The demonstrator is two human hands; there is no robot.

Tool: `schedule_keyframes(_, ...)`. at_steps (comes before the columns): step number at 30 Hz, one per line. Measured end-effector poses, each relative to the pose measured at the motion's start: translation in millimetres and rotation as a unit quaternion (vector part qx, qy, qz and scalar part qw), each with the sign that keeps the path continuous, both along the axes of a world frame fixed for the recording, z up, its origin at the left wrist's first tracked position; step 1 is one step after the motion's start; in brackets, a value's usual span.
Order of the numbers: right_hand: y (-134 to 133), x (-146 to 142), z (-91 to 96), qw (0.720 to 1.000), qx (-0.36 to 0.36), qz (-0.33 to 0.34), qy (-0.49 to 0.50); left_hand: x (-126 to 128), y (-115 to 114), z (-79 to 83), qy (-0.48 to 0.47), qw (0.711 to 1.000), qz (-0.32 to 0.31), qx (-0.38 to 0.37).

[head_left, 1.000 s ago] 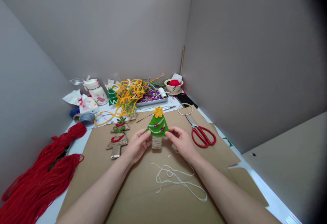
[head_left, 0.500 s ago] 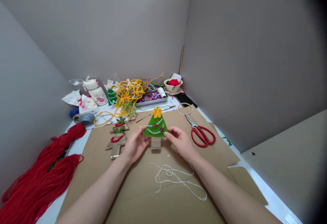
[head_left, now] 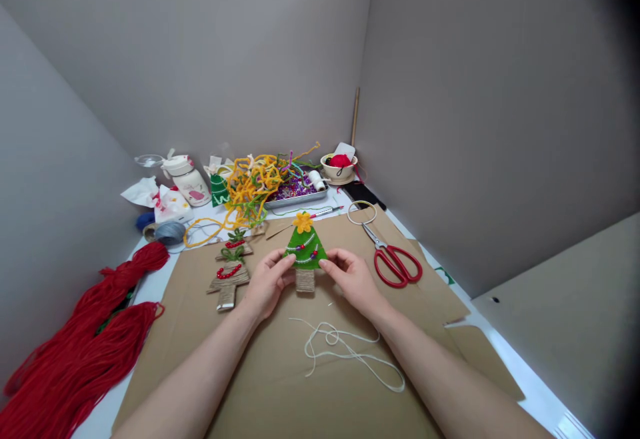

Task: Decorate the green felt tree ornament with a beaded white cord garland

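Cardboard [head_left: 280, 385] over white table [head_left: 153, 285], grey walls [head_left: 225, 59] — left hand [head_left: 266, 283], right hand [head_left: 354, 280] pinching green tree [head_left: 307, 249]

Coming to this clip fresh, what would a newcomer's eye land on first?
Probably the green tree topped with a yellow flower, held between both hands near the centre. Then the red yarn at the left, and the red-handled scissors on the cardboard, right of the hands.

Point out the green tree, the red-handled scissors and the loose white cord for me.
Green tree [head_left: 303, 253]: head view, on its green triangular part.
Red-handled scissors [head_left: 381, 245]: head view, near the pivot.
White cord [head_left: 351, 355]: head view, on a strand near its middle.
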State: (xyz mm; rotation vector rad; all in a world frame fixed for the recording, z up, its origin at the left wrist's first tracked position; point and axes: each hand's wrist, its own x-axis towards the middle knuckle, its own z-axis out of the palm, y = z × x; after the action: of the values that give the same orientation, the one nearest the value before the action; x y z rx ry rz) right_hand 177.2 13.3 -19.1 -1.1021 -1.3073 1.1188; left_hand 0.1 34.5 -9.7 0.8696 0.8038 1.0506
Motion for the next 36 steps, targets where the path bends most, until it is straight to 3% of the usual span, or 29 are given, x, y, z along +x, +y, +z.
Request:
schedule_keyframes(6, 0.0, -0.3, 0.8, 1.000, 0.002, 0.001, 0.009, -2.6, 0.8, -0.7, -0.010, 1.000, 0.000, 0.008)
schedule_keyframes(11, -1.1, -0.6, 3.2, 1.000, -0.010, 0.003, 0.001, -5.7, 4.8, -1.6, -0.017, 0.998, 0.048, 0.024)
schedule_keyframes(19, -1.9, -1.5, 2.1, 1.000, -0.015, 0.005, -0.001, -1.9, 6.1, 0.7, -0.028, 0.997, 0.065, 0.030)
schedule_keyframes(27, -1.8, -2.6, -0.7, 1.000, -0.022, 0.018, -0.007, -2.6, 3.8, -3.4, 0.047, 0.986, 0.134, 0.084)
schedule_keyframes(36, -1.7, -0.1, 4.8, 0.999, -0.025, 0.008, 0.028, -2.2, 2.1, -0.3, 0.003, 0.996, 0.067, 0.051)
